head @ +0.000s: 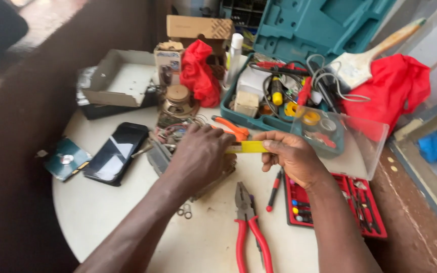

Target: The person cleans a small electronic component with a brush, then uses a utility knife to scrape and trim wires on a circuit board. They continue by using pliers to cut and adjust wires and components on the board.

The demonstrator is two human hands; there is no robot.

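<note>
Right fingers: the right hand (292, 156) pinches the right end of a flat yellow strip (247, 147), thumb on top, fingers clamped on it.
Left fingers: the left hand (201, 157) lies knuckles-up over the strip's left end and over a dark gadget (160, 157) beneath; its fingers curl down out of sight, so I cannot tell whether they are closed on anything.
Strip's axis: it runs left to right, nearly level, bridging the two hands; only the middle shows.
Which hand is nearer: both touch it, the right with the plainer grip.
Just near: red-handled pliers (248, 230) and a red screwdriver (274, 190) lie on the white desk (102, 212).
Right: a red tray of bits (375, 222) and a clear plastic lid (350, 139).
Left: a black phone (116, 152).
Far: orange-handled cutters (232, 129), then a teal tool case (299, 30) crammed with wires, a paintbrush (365, 60) and red cloth (395, 83).
</note>
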